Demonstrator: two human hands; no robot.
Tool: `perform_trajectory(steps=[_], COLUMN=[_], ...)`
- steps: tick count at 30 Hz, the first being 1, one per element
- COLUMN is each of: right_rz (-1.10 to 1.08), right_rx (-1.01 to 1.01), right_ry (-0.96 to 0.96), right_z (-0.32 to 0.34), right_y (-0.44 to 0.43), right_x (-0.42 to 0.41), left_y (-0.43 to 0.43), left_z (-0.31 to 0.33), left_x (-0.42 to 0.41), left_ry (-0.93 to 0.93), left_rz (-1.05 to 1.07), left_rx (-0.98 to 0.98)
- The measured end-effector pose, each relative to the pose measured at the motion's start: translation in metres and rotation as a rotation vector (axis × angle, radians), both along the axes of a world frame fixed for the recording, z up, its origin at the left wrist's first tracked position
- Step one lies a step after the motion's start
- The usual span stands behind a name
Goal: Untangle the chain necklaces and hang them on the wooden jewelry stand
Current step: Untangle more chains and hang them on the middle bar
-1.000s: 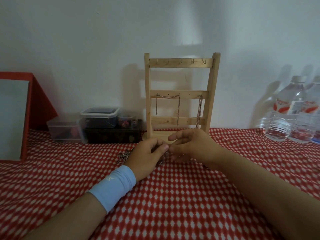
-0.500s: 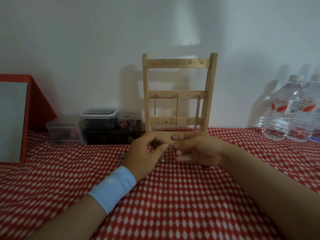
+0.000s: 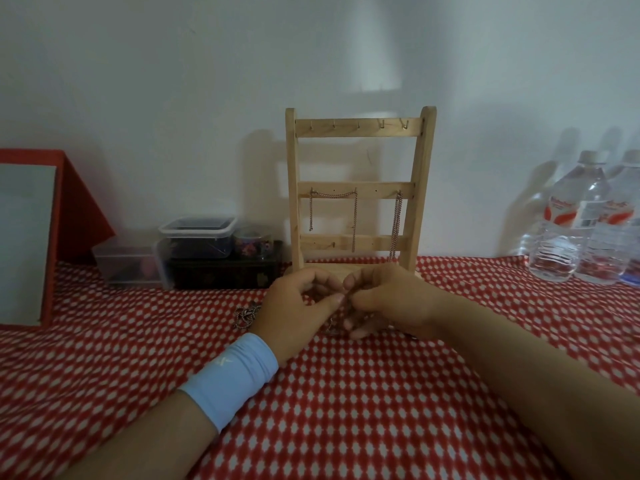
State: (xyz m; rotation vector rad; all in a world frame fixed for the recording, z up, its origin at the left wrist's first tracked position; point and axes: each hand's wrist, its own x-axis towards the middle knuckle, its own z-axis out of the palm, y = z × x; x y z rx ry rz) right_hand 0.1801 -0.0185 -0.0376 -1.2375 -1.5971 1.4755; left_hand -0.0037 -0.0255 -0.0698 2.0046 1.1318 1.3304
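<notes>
- The left hand (image 3: 298,306) and right hand (image 3: 394,299) meet low over the red patterned tablecloth (image 3: 346,410), just in front of the wooden stand (image 3: 292,188).
- On each hand the thumb and forefinger curl in and pinch the chain tangle (image 3: 246,315). Their tips almost touch.
- The tangle spills onto the cloth left of the left hand, and a short bit hangs below the fingertips. The knot itself is too small to make out.
- The stand is on the far side, against the wall. The hung chains (image 3: 355,216) drape from its middle bar, and the top hooks are bare.
- The step in hand looks like working one strand free.
- It will likely go best if the pinches stay close together and the links are eased apart rather than tugged, since pulling tightens a knot.
- Leaving the loose heap flat on the cloth should keep its weight from dragging on the knot.
</notes>
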Motion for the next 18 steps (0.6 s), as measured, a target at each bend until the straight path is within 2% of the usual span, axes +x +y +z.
perform_trajectory(steps=[3, 6, 12, 15, 18], right_rz=[-0.002, -0.011, -0.018, -0.021, 0.012], right_rx=[0.088, 0.146, 0.257, 0.272, 0.329], right_ry=[-0.103, -0.079, -0.072, -0.072, -0.159], right_z=[0.0, 0.002, 0.0, -0.001, -0.001], right_y=[-0.003, -0.004, -0.003, -0.002, -0.002], right_x=[-0.002, -0.002, -0.003, -0.003, -0.005], left_y=[-0.001, -0.003, 0.001, 0.002, 0.002], left_z=[0.001, -0.001, 0.003, 0.007, 0.011], left_x=[0.0, 0.002, -0.001, -0.001, 0.001], left_ry=[0.004, 0.01, -0.077, -0.012, 0.077], left_rz=[-0.004, -0.02, 0.064, 0.099, 0.119], left_rx=[-0.028, -0.134, -0.205, -0.187, -0.125])
